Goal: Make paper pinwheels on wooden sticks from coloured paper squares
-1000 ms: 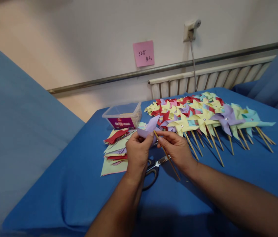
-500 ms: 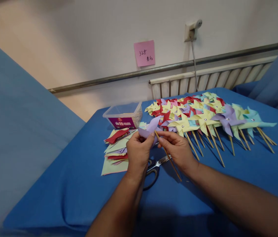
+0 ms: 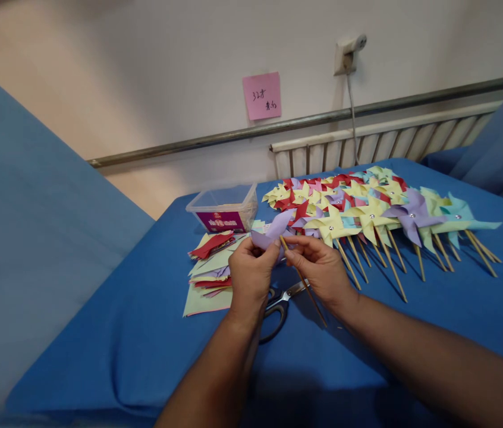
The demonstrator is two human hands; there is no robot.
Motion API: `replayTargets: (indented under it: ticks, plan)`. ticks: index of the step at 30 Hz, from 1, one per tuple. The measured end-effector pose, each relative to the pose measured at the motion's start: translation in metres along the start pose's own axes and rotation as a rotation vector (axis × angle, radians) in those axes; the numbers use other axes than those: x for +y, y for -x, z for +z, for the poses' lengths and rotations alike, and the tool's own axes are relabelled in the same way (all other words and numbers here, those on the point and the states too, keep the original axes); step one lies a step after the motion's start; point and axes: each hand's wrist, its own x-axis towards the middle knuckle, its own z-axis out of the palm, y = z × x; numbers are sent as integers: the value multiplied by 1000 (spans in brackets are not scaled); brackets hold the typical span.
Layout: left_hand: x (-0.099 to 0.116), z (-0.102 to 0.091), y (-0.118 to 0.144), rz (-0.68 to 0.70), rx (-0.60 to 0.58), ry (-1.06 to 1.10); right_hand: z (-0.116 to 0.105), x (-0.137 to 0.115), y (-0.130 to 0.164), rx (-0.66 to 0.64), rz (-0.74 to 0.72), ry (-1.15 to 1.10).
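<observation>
While both hands [image 3: 251,273] pinch a purple pinwheel [image 3: 278,224] and thin stick [image 3: 305,285], handwriting on a pink note [image 3: 261,96] begins "32".

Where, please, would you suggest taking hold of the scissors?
Probably by the dark handles, from the near side: the scissors lie with these nearer, while the blades point away, crossed in view by the stick in the right hand.

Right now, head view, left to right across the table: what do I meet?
Cut paper stacks → left hand → right hand → large purple pinwheel on the table → light-blue pinwheel at far right.
</observation>
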Motion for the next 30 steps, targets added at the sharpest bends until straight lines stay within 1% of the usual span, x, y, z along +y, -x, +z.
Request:
replayTargets:
  ticks: [9,15,19,25,30]
  plan:
    - [-1,0,0,-1,5,-7,0,0,1,-3,4,20]
    - [0,1,1,17,-2,-51,0,2,0,54,22,64]
    - [2,1,2,38,-8,-66,0,4,0,60,17,88]
    - [2,3,1,20,-3,2,2,2,1,67,-51,148]
    - [3,4,3,-2,-17,88,1,2,1,74,-64,215]
